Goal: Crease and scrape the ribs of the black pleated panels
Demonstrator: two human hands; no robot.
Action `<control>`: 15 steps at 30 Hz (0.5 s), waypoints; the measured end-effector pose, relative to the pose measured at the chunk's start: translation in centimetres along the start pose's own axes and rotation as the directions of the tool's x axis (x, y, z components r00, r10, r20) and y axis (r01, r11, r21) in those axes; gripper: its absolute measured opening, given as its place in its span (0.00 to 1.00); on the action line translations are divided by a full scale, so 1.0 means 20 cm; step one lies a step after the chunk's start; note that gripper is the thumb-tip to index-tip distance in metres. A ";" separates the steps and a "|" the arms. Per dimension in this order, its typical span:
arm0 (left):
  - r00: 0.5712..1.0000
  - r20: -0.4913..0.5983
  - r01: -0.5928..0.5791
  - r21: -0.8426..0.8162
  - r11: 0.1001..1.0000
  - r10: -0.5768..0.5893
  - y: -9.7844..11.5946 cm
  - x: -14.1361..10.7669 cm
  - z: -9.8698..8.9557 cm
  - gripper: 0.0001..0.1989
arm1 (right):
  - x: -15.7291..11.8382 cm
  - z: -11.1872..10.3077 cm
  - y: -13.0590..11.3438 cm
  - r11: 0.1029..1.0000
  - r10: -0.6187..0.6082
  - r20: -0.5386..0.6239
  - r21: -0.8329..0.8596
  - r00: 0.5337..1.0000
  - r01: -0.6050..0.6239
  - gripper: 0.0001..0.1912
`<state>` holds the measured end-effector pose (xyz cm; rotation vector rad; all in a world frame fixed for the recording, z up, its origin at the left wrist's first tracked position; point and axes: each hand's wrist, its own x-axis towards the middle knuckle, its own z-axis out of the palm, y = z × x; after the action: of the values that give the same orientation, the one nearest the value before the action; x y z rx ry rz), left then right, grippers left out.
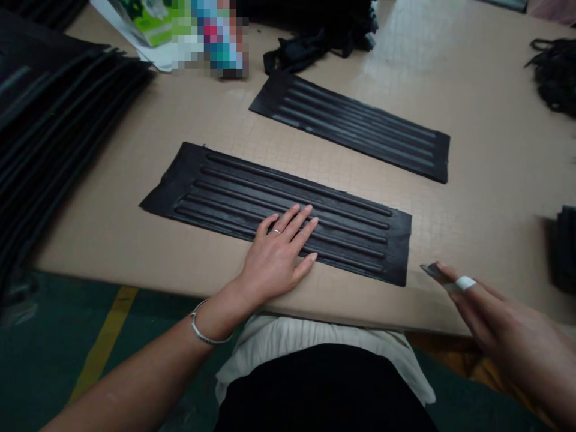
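Note:
My left hand [276, 258] lies flat on a black ribbed panel [216, 207], its fingers spread over the raised ridges. The panel looks like leather or a similar sheet and rests near the table's front edge. Off the panel's right end, my right hand [490, 312] is closed on a small pointed metal tool [431, 270]. Only the tip of that tool shows, apart from the panel; the fingers hide the rest. White tape wraps one right finger. Farther back lies a second black ribbed panel [360, 123], touched by neither hand.
A tall stack of black sheets [58, 114] fills the table's left side. Black pieces [310, 48] and a green printed packet [153, 24] lie at the back. To the right are a dark tangled bundle [555, 75] and a black stack [566, 246] on the tan table [490, 210].

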<state>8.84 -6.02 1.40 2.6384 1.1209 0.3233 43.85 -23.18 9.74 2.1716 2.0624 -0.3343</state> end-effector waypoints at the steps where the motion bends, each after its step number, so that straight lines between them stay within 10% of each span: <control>1: 1.000 0.002 0.001 0.008 1.000 -0.001 0.00 0.00 0.00 0.30 | -0.01 0.04 0.00 0.998 0.025 -0.007 0.052 1.000 -0.025 0.27; 7: 0.999 0.031 0.008 0.069 0.998 -0.010 0.11 0.02 0.01 0.29 | 0.05 0.20 -0.16 0.946 0.115 -0.083 0.312 0.990 -0.084 0.26; 15: 0.993 0.020 -0.113 0.001 0.994 0.113 0.40 0.28 0.07 0.27 | 0.41 0.08 -0.17 0.968 0.188 -0.078 0.186 0.979 -0.171 0.26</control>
<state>18.40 -7.61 3.12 2.7072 0.9683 0.3170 40.77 -15.54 6.34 2.5052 1.9285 -0.4169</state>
